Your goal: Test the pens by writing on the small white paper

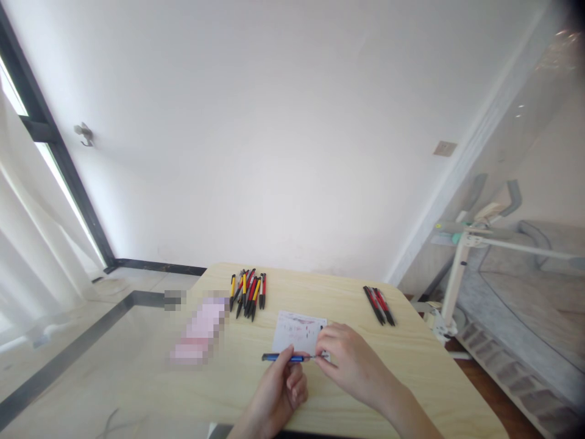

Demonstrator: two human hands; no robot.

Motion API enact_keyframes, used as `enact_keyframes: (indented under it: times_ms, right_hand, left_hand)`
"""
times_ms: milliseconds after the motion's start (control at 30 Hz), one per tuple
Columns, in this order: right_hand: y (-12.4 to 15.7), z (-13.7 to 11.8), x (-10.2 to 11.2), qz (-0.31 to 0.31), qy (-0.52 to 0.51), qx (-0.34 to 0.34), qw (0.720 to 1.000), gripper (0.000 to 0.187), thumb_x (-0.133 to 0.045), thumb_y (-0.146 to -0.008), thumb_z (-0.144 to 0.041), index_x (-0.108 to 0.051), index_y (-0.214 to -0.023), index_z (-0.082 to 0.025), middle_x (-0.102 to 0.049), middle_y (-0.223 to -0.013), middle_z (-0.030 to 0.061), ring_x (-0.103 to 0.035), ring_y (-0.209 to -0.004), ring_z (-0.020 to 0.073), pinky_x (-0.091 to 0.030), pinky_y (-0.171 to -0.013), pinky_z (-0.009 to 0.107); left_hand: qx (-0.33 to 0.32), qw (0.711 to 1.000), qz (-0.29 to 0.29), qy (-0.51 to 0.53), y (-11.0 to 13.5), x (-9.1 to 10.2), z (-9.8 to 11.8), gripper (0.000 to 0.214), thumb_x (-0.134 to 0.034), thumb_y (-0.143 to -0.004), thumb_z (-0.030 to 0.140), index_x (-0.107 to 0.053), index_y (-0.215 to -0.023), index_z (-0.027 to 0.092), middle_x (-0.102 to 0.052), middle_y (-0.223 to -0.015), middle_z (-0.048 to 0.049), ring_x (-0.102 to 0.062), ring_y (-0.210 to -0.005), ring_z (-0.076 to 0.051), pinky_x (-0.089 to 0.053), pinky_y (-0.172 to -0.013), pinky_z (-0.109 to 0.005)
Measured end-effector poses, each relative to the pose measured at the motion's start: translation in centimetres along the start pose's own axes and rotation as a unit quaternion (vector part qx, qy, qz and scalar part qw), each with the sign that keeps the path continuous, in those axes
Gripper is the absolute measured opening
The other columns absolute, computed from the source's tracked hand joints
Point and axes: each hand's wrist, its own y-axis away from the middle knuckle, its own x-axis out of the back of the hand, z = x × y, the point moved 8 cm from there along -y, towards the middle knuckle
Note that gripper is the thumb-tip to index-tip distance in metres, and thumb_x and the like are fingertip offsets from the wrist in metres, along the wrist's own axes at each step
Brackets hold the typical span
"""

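My left hand (284, 390) is closed around a blue pen (271, 357) with a dark clip end, held level near the front of the table. From the pen's right end a thin rod that looks like a pen refill (312, 356) sticks out. My right hand (351, 361) pinches the rod's far end between thumb and fingers, partly hiding it. Just behind both hands lies a white sheet of paper (292, 328) with reddish and dark marks. The right hand covers one corner of the sheet.
The light wooden table (320, 283) carries a pile of red, yellow and black pens (249, 294) at the back left. Several red and black pens (379, 306) lie at the back right. A blurred-out pink item (201, 332) is at the left edge. A wall stands behind.
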Motion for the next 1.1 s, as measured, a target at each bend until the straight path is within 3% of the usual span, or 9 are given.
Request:
enact_keyframes:
  times_ms: [100, 367, 700, 1100]
  right_hand:
    - [-0.01, 0.08, -0.10, 0.000, -0.001, 0.000, 1.000, 0.009, -0.057, -0.077, -0.016, -0.062, -0.070, -0.021, -0.061, -0.077, -0.0017, -0.051, -0.077, 0.0139, -0.036, -0.073, 0.025]
    - [0.09, 0.09, -0.37, -0.005, 0.000, -0.002, 1.000, 0.008, -0.058, -0.076, -0.015, -0.062, -0.071, -0.020, -0.060, -0.077, -0.0016, -0.051, -0.077, 0.0138, -0.036, -0.072, 0.025]
    - [0.03, -0.11, -0.62, -0.013, -0.004, 0.000, 1.000, 0.010, -0.057, -0.077, -0.017, -0.062, -0.070, -0.020, -0.060, -0.076, -0.0010, -0.052, -0.076, 0.0137, -0.036, -0.070, 0.024]
    - [0.22, -0.37, -0.42, -0.017, -0.008, 0.009, 1.000, 0.012, -0.056, -0.080, -0.019, -0.063, -0.070, -0.019, -0.061, -0.075, -0.0007, -0.053, -0.075, 0.0135, -0.037, -0.070, 0.024]
  left_hand:
    - [-0.003, 1.000, 0.008, -0.006, -0.02, 0.19, 0.02, 0.029, -0.054, -0.079, 0.039, -0.060, -0.077, 0.011, -0.035, -0.035, 0.0090, -0.033, -0.034, -0.004, -0.018, -0.040, -0.020]
    - [-0.011, 0.999, 0.028, -0.041, -0.13, 0.47, 0.41, 0.026, -0.052, -0.081, 0.036, -0.061, -0.085, 0.011, -0.060, -0.055, -0.0002, -0.051, -0.043, -0.007, -0.032, -0.044, -0.019]
    - [-0.002, 1.000, 0.024, -0.008, -0.01, 0.38, 0.55, 0.019, -0.053, -0.079, 0.027, -0.062, -0.079, 0.010, -0.067, -0.063, -0.0053, -0.056, -0.046, -0.009, -0.040, -0.047, -0.019]
    - [-0.001, 0.997, 0.076, -0.026, 0.17, 0.62, 0.56, 0.017, -0.055, -0.078, 0.026, -0.061, -0.073, 0.011, -0.067, -0.061, -0.0059, -0.059, -0.047, -0.010, -0.043, -0.048, -0.018]
